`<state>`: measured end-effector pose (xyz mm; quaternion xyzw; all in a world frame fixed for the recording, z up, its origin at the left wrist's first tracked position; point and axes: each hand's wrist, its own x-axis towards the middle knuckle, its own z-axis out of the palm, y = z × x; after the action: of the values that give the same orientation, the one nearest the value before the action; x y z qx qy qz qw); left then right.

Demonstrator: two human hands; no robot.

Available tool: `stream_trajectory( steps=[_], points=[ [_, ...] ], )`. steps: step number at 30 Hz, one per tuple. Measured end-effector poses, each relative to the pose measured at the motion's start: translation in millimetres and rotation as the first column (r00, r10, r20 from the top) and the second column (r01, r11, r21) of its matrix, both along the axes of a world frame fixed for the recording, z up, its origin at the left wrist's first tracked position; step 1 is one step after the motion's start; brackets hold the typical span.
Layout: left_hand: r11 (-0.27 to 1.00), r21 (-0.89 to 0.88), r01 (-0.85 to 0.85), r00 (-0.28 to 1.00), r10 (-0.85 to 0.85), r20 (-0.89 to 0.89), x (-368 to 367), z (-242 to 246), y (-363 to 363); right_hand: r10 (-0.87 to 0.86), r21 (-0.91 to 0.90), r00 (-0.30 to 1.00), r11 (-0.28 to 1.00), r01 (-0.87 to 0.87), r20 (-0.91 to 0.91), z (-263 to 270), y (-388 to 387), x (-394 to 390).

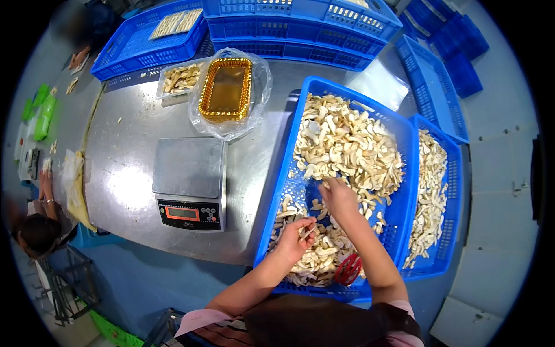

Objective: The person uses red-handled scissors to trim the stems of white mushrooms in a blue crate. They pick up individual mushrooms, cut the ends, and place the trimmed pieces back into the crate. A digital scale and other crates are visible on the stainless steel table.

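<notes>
Sliced mushrooms [347, 143] lie heaped in a blue plastic crate [277, 191], with a second pile [325, 256] at its near end. Over the near pile, my left hand [299, 236] is closed on a pale mushroom slice [307, 233]. My right hand [339, 197] reaches to the lower edge of the far heap, its fingertips among the slices; whether it grips one is hidden. A red slotted plastic item [348, 270] rests on the near pile by my right forearm.
A digital scale [188, 169] stands left of the crate. Behind it are gold trays [226, 89] in a plastic bag and a container of mushrooms [181, 78]. Stacked blue crates [295, 32] stand at the back; another mushroom crate [453, 195] is right. Two people work at left.
</notes>
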<state>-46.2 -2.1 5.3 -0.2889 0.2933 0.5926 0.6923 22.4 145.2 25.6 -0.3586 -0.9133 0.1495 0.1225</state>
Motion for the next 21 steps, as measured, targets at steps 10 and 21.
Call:
stream_trajectory(
  steps=[10, 21],
  points=[
    [0.999, -0.024, -0.032, 0.995, 0.03, -0.097, -1, -4, 3, -0.212, -0.347, 0.955, 0.929, 0.13, -0.208, -29, -9, -9],
    [0.999, -0.029, 0.035, 0.973, -0.041, -0.225, 0, -8, 5, -0.034, -0.092, 0.982, 0.996, 0.016, -0.188, -53, 13, -18]
  ],
)
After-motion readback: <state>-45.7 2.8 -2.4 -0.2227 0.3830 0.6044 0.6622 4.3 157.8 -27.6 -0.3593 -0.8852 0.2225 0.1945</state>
